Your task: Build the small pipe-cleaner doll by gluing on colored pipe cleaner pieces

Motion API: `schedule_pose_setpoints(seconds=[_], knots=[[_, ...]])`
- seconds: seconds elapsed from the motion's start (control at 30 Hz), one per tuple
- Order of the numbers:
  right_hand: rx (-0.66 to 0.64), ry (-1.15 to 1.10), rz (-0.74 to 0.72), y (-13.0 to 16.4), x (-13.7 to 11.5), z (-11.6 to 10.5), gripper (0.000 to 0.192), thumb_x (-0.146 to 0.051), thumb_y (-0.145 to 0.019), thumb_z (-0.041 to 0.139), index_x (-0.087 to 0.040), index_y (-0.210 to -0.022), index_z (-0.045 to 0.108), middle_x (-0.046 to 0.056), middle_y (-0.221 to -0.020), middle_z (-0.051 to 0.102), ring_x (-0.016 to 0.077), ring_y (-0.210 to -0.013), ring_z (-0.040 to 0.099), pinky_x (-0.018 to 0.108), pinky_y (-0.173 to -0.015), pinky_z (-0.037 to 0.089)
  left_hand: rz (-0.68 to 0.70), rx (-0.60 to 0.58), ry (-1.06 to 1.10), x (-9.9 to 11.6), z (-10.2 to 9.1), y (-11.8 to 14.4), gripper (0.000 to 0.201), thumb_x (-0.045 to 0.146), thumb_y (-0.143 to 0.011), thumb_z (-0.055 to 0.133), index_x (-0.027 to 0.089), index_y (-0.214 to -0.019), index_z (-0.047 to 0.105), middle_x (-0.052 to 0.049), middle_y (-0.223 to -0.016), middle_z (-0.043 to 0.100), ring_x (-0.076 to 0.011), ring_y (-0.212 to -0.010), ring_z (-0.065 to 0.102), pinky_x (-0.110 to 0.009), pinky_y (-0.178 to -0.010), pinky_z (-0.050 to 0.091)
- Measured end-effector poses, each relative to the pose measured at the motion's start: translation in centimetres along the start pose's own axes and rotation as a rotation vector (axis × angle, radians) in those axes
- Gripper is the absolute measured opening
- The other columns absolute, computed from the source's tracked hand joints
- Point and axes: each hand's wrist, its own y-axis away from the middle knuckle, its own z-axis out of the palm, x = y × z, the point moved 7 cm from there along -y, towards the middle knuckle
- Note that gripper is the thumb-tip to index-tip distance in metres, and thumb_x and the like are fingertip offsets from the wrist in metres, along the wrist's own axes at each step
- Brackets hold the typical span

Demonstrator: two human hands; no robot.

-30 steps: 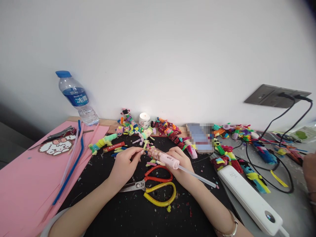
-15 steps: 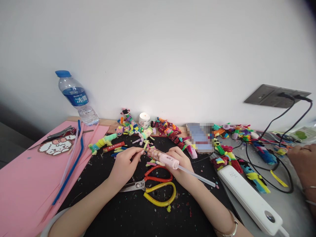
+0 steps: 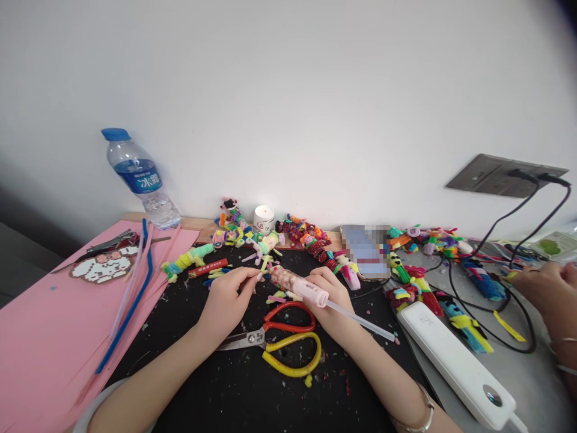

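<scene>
My right hand [image 3: 331, 291] is wrapped round a pink hot glue gun [image 3: 300, 287], its nozzle towards my left hand. A long translucent glue stick [image 3: 360, 320] sticks out of its back end. Thumb and fingers of my left hand [image 3: 234, 294] are pinched together just left of the nozzle; whatever is between them is too small to make out. Beyond the fingertips lies a pale yellow-green fuzzy piece [image 3: 269, 262]. Below both hands, scissors [image 3: 288, 343] with one red and one yellow handle rest on the black mat [image 3: 252, 397].
Colourful pipe-cleaner figures [image 3: 315, 249] line the back, beside a white jar [image 3: 264, 218] and a phone [image 3: 366, 252]. Pink sheets [image 3: 45, 319] and a water bottle [image 3: 139, 177] are at left. A white power bank-like device [image 3: 455, 361], cables and another person's hand [image 3: 543, 285] are at right.
The glue gun has shifted very slightly right, and its nozzle is a little farther from my left fingertips. The other person's hand at the right has moved left, with its fingers reaching out.
</scene>
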Motion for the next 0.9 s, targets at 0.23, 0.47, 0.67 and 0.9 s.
schedule_pose_setpoints(seconds=[0.23,0.47,0.67,0.9], knots=[[-0.006,-0.005,0.025,-0.12,0.12,-0.03,0.009,-0.021,-0.087,0.058,-0.021,-0.092,0.065,0.005,-0.093,0.057,0.0163,-0.082,0.058,0.028,-0.074,0.048,-0.009,-0.003,0.012,0.00,-0.13,-0.09,0.021,0.026,-0.089,0.048,0.017,-0.086,0.067,-0.003,-0.074,0.070,-0.0170,-0.065,0.063,-0.026,-0.065,0.048],[0.024,0.000,0.040,-0.09,0.02,-0.32,0.007,-0.019,-0.086,0.058,-0.021,-0.088,0.064,0.004,-0.092,0.057,0.0155,-0.081,0.057,0.027,-0.072,0.047,-0.007,-0.001,0.018,-0.03,-0.17,-0.12,0.021,0.026,-0.089,0.048,0.017,-0.085,0.066,-0.002,-0.071,0.068,-0.0170,-0.064,0.062,-0.025,-0.063,0.046],[0.036,0.014,0.033,-0.12,0.02,-0.39,0.006,-0.020,-0.086,0.058,-0.021,-0.087,0.064,0.004,-0.090,0.057,0.0153,-0.079,0.058,0.026,-0.070,0.047,-0.002,-0.002,0.019,0.02,-0.22,-0.07,0.021,0.026,-0.089,0.047,0.018,-0.086,0.066,-0.002,-0.070,0.068,-0.0173,-0.064,0.062,-0.026,-0.063,0.046],[0.050,0.028,0.041,-0.18,0.09,-0.43,0.005,-0.020,-0.085,0.059,-0.021,-0.085,0.063,0.004,-0.090,0.057,0.0150,-0.078,0.058,0.026,-0.070,0.048,0.003,0.004,0.029,0.02,-0.20,-0.14,0.020,0.026,-0.089,0.048,0.018,-0.085,0.066,-0.002,-0.070,0.068,-0.0173,-0.064,0.063,-0.025,-0.063,0.046]])
